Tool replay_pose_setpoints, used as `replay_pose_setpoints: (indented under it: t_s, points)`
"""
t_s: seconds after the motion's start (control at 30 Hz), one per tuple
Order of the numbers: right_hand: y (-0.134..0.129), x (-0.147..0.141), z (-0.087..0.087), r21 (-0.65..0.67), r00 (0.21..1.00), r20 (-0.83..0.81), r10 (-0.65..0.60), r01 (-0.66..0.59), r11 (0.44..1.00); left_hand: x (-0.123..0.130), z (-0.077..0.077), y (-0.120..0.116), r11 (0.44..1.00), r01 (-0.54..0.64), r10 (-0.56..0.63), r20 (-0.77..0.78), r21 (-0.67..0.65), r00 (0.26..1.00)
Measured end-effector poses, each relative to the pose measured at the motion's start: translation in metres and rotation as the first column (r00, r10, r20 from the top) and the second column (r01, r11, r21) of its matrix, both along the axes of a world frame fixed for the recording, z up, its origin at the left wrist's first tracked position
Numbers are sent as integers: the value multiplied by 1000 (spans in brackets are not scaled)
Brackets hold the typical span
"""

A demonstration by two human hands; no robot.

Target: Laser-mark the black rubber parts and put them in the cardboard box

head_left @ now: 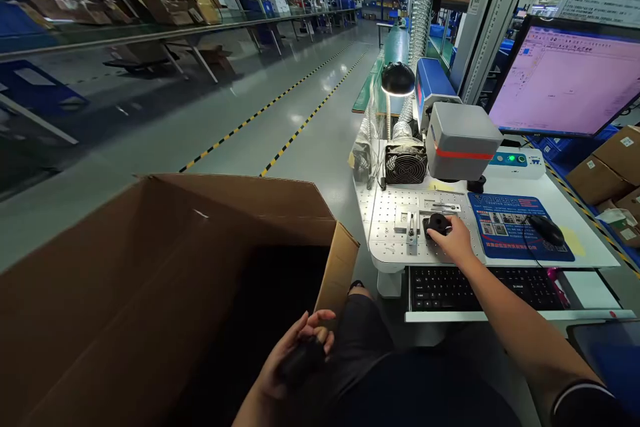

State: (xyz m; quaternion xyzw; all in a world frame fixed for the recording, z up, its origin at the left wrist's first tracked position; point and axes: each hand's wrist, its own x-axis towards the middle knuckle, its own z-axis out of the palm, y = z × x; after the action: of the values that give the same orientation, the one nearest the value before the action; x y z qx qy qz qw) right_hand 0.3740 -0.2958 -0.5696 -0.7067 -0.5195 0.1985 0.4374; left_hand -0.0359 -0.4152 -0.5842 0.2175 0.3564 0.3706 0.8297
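Observation:
My right hand (454, 238) reaches onto the perforated metal plate (387, 240) and grips a round black part (439, 223) between thumb and fingers, at a small metal fixture (411, 230). Above and behind it hangs the grey marking head (463, 137) with a red stripe. Low in front of my body, beside the open cardboard box (337, 267), my left hand (300, 353) is curled around a dark part (301, 361), whose shape is partly hidden and blurred. The inside of the box is too dark to make out its contents.
Right of the plate lie a blue mat (515, 240) and a mouse (546, 230), with a keyboard (480, 290) on the tray below. A monitor (570, 80), a lit lamp (398, 79) and a round fan (406, 165) stand around. Cardboard boxes (600, 170) are stacked at right.

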Motion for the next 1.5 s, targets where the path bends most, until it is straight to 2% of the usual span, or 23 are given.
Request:
replay_pose_setpoints:
  t_s: [0.1, 0.2, 0.5, 0.63, 0.9, 1.5]
  points:
    - [19, -3, -11, 10, 999, 25, -33, 33, 999, -13, -14, -4, 1000, -8, 8, 102, 2, 995]
    - [28, -5, -20, 23, 999, 22, -46, 46, 999, -13, -20, -3, 1000, -15, 12, 170, 16, 985]
    - [42, -10, -35, 108, 997, 32, -64, 60, 992, -12, -22, 0, 999, -51, 49, 222, 5, 974]
    - [40, -10, -36, 105, 998, 47, -33, 28, 994, -11, -21, -1, 998, -56, 54, 217, 4, 975]
    - [21, -1, -41, 1, 995, 94, -27, 27, 1000, -11, -21, -1, 999, -37, 32, 225, 14, 974]
    - [25, -8, -52, 69, 992, 107, -64, 56, 996, -10, -15, -2, 999, -44, 44, 198, -2, 979]
